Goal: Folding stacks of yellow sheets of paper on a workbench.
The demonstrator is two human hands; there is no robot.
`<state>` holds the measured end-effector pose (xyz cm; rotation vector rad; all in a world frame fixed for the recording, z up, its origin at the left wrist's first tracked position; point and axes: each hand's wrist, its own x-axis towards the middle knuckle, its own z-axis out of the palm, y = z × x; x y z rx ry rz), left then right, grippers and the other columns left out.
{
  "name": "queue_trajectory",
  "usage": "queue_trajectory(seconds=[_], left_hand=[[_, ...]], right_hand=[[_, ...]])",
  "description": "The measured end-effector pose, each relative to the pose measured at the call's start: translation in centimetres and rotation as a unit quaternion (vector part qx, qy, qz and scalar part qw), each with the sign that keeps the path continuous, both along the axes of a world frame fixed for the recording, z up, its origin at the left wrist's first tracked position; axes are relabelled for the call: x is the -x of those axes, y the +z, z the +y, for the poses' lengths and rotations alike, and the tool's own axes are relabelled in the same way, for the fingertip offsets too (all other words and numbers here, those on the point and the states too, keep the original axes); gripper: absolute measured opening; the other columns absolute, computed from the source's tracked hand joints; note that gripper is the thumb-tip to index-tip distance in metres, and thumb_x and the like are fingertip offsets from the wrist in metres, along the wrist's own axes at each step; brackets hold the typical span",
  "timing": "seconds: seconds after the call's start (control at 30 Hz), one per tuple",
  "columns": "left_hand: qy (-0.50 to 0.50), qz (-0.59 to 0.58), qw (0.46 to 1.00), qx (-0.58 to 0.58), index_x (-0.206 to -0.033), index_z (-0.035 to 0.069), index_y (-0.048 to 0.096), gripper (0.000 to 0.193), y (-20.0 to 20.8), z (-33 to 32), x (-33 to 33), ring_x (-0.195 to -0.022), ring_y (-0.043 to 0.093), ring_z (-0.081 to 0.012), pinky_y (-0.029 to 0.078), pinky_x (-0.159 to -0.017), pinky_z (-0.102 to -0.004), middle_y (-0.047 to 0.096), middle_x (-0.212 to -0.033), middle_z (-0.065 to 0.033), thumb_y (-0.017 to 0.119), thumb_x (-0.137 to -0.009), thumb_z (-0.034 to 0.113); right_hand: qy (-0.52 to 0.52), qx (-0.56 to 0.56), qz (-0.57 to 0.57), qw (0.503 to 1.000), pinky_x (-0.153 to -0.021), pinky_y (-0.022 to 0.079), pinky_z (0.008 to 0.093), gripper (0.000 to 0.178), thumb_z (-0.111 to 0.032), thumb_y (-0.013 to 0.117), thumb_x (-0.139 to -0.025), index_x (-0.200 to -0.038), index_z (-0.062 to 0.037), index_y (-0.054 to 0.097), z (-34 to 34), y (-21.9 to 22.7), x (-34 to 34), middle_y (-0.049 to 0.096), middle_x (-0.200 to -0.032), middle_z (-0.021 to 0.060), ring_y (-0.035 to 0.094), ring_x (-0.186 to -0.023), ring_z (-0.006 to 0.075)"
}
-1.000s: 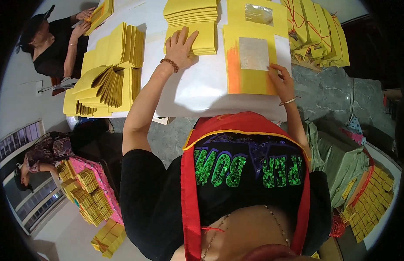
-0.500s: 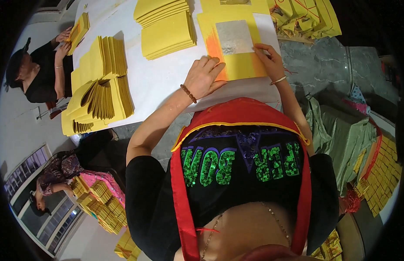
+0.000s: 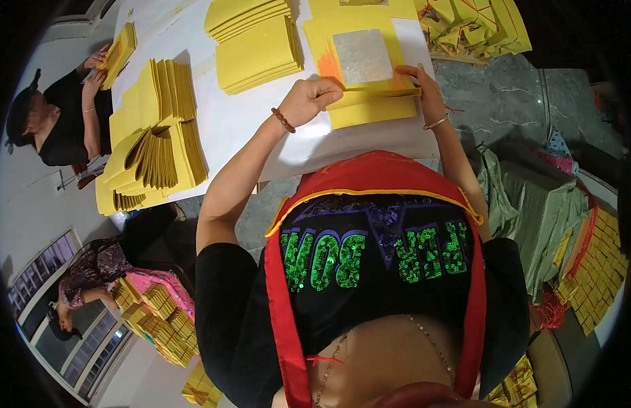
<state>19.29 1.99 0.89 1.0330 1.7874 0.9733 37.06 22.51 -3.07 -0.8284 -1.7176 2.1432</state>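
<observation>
A yellow paper sheet (image 3: 318, 38) with a silver square (image 3: 363, 56) and orange side patches lies before me at the table's front edge. Its near edge is raised, and more yellow paper (image 3: 373, 112) shows beneath it. My left hand (image 3: 309, 102) is closed in a pinch on the sheet's left near corner. At the right near corner, my right hand (image 3: 424, 87) grips the sheet between thumb and fingers, the fingers partly behind the edge. Just left stand piles of folded yellow paper (image 3: 258, 54), not touched by either hand.
The white table (image 3: 207, 81) also carries bent yellow paper stacks (image 3: 159, 95) at left. A co-worker (image 3: 64, 122) handles yellow paper across the left side; another person (image 3: 84, 279) sits by yellow bundles (image 3: 159, 319). Green sacking (image 3: 533, 211) stands at right, tied yellow paper (image 3: 475, 24) beyond.
The sheet's near edge has come up and away from me, baring yellow paper below. My left hand went from lying on the sheet to pinching its corner; my right hand closed on the other side.
</observation>
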Motion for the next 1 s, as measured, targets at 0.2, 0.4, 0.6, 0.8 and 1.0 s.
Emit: queue_trajectory(seconds=[0.2,0.4,0.6,0.8,1.0], left_hand=[[0.015,-0.058,0.998,0.032,-0.090,0.001,0.062,0.020,0.2,0.3,0.4,-0.066,0.051,-0.0070,0.045,-0.060,-0.0235,0.058,-0.074,-0.0008,0.057,-0.087,0.020],[0.020,-0.082,0.996,-0.008,-0.090,0.002,0.063,0.020,-0.8,0.4,0.8,-0.067,0.052,-0.0072,0.046,-0.060,-0.0232,0.058,-0.075,-0.0007,0.057,-0.085,0.021],[0.031,-0.114,0.993,0.030,-0.087,0.002,0.063,0.019,0.2,0.7,0.9,-0.071,0.054,-0.0078,0.048,-0.060,-0.0241,0.059,-0.081,-0.0020,0.058,-0.084,0.020],[0.029,-0.132,0.990,0.043,-0.086,0.002,0.063,0.018,0.1,0.9,1.2,-0.072,0.054,-0.0082,0.049,-0.060,-0.0246,0.059,-0.086,-0.0018,0.057,-0.084,0.019],[0.044,-0.157,0.987,-0.012,-0.088,0.002,0.063,0.020,-0.9,0.7,1.2,-0.071,0.053,-0.0064,0.047,-0.061,-0.0221,0.059,-0.083,-0.0001,0.059,-0.084,0.021]], right_hand=[[-0.012,0.027,0.005,1.000,-0.088,0.041,0.0270,0.051,-0.041,0.029,-0.096,-0.107,-0.0015,0.060,0.0,-0.2,0.1,0.058,-0.110,0.0076,0.053,-0.100,0.0158],[0.004,-0.008,-0.008,1.000,-0.089,0.040,0.0265,0.051,-0.040,0.029,-0.096,-0.108,-0.0010,0.059,0.2,-0.5,0.1,0.059,-0.107,0.0068,0.054,-0.098,0.0145],[0.006,-0.016,-0.005,1.000,-0.088,0.040,0.0266,0.050,-0.039,0.029,-0.096,-0.109,-0.0012,0.059,0.4,-0.8,0.0,0.060,-0.105,0.0056,0.055,-0.096,0.0140],[-0.012,-0.015,-0.010,1.000,-0.085,0.040,0.0255,0.050,-0.041,0.035,-0.094,-0.111,-0.0003,0.058,0.7,-1.8,-0.4,0.060,-0.104,0.0055,0.054,-0.094,0.0121],[0.076,-0.070,0.057,0.993,-0.087,0.040,0.0278,0.028,-0.018,0.063,-0.083,-0.107,-0.0037,0.059,0.4,-1.9,-0.5,0.052,-0.112,0.0044,0.051,-0.101,0.0141]])
